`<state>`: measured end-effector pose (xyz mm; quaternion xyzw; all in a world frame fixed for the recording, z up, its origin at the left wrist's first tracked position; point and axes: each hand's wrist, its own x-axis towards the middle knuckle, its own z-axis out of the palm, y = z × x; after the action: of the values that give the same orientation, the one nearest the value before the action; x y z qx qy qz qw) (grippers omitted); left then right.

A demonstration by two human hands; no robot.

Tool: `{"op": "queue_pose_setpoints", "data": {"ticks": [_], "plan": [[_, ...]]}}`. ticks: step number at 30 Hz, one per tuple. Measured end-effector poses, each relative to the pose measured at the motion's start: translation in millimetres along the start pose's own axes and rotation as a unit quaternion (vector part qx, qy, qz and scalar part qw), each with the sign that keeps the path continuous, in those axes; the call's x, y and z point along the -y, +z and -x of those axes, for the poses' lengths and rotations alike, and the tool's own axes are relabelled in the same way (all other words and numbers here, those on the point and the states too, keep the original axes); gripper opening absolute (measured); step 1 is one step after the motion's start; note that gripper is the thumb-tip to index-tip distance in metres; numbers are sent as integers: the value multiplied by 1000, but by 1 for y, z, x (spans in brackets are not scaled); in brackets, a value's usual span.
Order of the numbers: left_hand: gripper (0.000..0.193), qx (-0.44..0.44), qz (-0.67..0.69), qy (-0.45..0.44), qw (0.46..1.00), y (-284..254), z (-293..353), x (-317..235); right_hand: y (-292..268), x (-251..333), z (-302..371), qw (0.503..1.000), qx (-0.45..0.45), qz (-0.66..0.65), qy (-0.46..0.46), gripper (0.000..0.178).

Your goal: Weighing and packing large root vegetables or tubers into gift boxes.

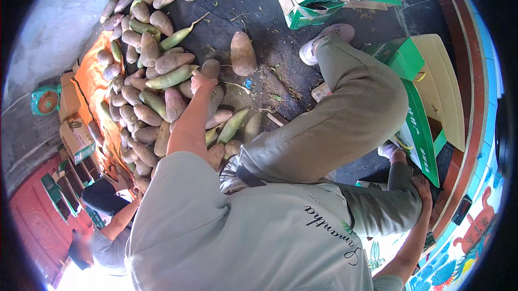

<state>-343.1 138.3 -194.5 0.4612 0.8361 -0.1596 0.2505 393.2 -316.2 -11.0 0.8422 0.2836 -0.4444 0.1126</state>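
A large pile of radishes (145,83) covers the dark floor at the left. Some are green and tapered with thin tails; many are brown with soil. My left arm reaches into its right edge, and my left hand (203,83) is closed at the end of a soil-covered radish (211,68). Its fingertips are partly hidden. A long green radish (171,77) lies just left of that hand. One big brown radish (243,53) rests apart on the floor, to the right. My right hand (422,187) lies open on my trouser knee, holding nothing.
Open green cartons stand at the top right (307,13) and beside my right leg (418,124). Orange cloth (91,83) lies under the pile's left side. A co-worker (110,242) is at the lower left, near stacked cartons (70,183). A teal fan (46,100) stands by the wall.
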Motion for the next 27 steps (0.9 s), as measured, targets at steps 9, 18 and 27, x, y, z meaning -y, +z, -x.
{"op": "queue_pose_setpoints", "data": {"ticks": [9,18,27], "plan": [[91,83,-53,107,989,9,32,-6,14,35,21,991,-84,-60,-86,31],[84,65,137,90,984,-6,57,3,9,-18,-8,976,-32,146,-155,21],[58,94,441,162,878,-75,101,-25,25,0,-8,973,-81,45,-210,21]]}}
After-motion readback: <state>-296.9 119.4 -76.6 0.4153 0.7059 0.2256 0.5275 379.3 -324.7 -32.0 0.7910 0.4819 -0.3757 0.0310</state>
